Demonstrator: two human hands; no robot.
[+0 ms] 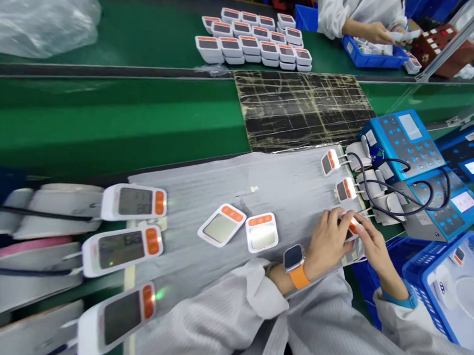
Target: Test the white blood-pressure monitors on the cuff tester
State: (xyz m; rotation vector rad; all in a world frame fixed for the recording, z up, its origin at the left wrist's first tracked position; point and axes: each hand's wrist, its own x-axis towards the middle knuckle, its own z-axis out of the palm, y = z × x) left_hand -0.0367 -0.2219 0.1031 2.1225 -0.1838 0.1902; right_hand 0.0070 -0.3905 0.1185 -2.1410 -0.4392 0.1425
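Note:
My left hand (pixel 330 239), with a watch on its wrist, is closed on a small white device (pixel 351 227) with orange buttons at the right end of the grey-covered work surface. My right hand (pixel 371 241) grips the same device from its other side, and the fingers partly hide it. Just beyond it, two similar devices (pixel 345 189) (pixel 330 162) are plugged to leads. Two loose devices lie face up nearer the middle, one tilted (pixel 222 225) and one more upright (pixel 262 232). At the left, three connected devices (pixel 134 202) (pixel 123 250) (pixel 116 319) show dark screens.
Blue testers (pixel 409 138) with black cables stand at the right, above a blue basket (pixel 417 274). Across the green conveyor (pixel 106 124), several devices (pixel 248 44) sit in rows. Another person's hands (pixel 379 33) are over a blue tray (pixel 358 58). A plastic bag (pixel 43 17) lies upper left.

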